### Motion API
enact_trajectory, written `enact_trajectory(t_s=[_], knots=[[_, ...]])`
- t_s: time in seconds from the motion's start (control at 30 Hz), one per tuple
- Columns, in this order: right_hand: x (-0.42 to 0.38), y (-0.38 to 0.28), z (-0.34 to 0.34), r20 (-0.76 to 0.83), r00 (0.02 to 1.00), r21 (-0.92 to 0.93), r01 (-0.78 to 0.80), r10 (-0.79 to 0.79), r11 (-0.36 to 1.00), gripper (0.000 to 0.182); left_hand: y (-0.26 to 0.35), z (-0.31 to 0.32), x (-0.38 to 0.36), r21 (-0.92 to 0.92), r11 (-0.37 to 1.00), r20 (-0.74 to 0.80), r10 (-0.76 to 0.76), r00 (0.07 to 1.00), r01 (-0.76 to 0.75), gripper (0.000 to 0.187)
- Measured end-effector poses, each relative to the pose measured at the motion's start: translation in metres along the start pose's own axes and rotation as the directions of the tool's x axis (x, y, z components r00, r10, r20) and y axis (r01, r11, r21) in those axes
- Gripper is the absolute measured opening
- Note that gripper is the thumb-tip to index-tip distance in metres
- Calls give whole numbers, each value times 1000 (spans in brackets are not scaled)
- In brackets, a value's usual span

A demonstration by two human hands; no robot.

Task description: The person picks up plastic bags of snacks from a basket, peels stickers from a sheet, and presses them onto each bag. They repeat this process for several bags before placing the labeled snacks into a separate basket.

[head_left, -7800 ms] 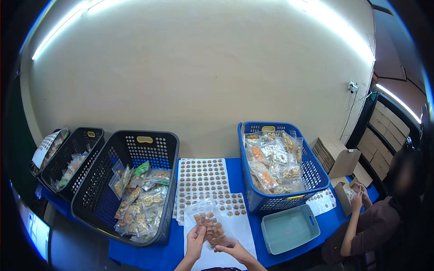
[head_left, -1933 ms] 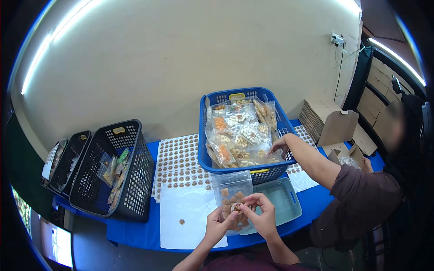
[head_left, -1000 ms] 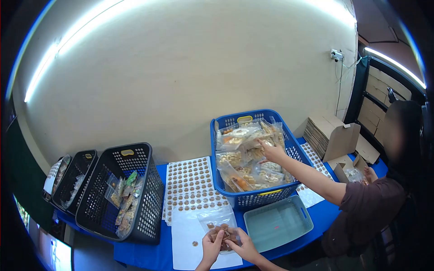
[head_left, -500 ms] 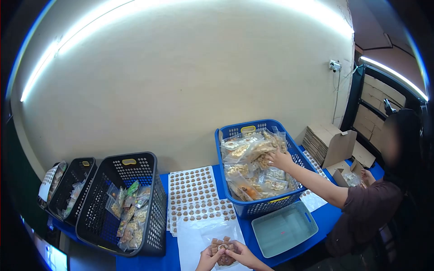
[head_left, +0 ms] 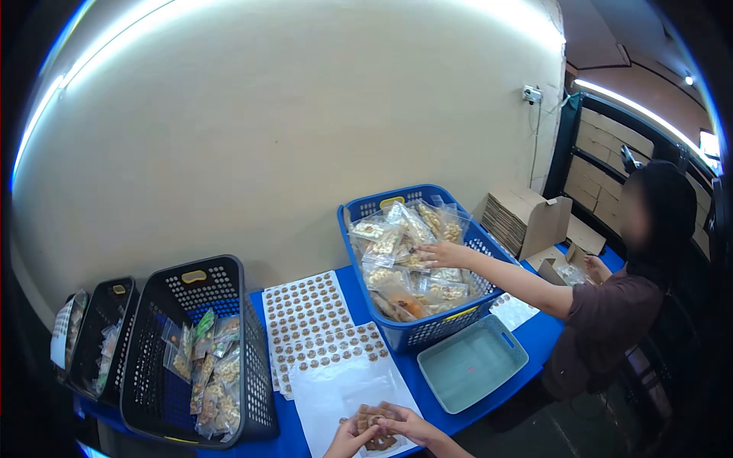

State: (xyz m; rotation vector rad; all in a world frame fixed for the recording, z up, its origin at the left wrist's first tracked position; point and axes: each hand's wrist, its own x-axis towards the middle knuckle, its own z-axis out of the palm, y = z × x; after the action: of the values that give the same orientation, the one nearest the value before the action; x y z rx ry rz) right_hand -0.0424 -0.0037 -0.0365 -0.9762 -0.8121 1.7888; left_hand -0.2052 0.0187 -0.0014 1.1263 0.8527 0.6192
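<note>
Because the pouch (head_left: 371, 406) is clear, brown pieces (head_left: 367, 417) show inside

The person's left hand (head_left: 355, 439) and right hand (head_left: 405, 426) meet low in view, fingers curled inward, thumbs nearly together (both forearms are bare, angled up from the bottom edge).

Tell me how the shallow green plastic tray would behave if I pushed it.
The tray looks fairly stiff, its walls standing unsupported. It's probably light, as nothing bulky sits inside. Being low and wide, it should slide rather than tip.
</note>
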Motion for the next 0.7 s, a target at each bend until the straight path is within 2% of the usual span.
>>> enact_trajectory(t_s=[0.03, 0.1, 0.13, 0.17, 0.3, 0.33, 0.4, 0.47, 0.5, 0.53, 0.7], knots=[[1, 2, -1, -32, 999, -39, 4, -5, 999, 38, -7, 0, -2, 63, 998, 13, -19, 1000, 18, 33], [1, 4, 3, -89, 993, -65, 76, -81, 995, 34, -15, 12, 0, -46, 975, -43, 215, 976, -217, 29], [-1, 5, 6, -148, 983, -88, 96, -108, 992, 33, -7, 13, -3, -133, 970, -9, 207, 978, -206, 30], [-1, 6, 7, -207, 969, -111, 115, -136, 987, 32, -10, 11, -1, -130, 972, -2, 199, 980, -198, 31], [11, 14, 1, -196, 968, -57, 149, -158, 987, 29, -3, 6, 1, -184, 976, 30, 121, 992, -113, 32], [12, 13, 2, -190, 975, -32, 115, -119, 993, 29, 2, 5, 1, -211, 974, 36, 90, 995, -80, 33], [19, 1, 5, -172, 983, 15, 61, -58, 998, 31, -3, 1, 5, -217, 968, -17, 122, 992, -123, 32], [26, -10, 8, -136, 989, -52, 50, -56, 997, 33, -29, -9, 19, -185, 965, -47, 180, 982, -186, 30], [27, -14, 9, -121, 991, -81, 39, -49, 996, 34, -24, -8, 20, -184, 964, -60, 185, 981, -193, 30], [27, -20, 12, -93, 993, -63, 69, -75, 996, 37, -17, -6, 21, -182, 964, -73, 184, 980, -195, 30], [31, -14, 10, -204, 948, -111, 224, -243, 968, 39, -13, 3, 30, -218, 965, -127, 121, 985, -146, 28]])
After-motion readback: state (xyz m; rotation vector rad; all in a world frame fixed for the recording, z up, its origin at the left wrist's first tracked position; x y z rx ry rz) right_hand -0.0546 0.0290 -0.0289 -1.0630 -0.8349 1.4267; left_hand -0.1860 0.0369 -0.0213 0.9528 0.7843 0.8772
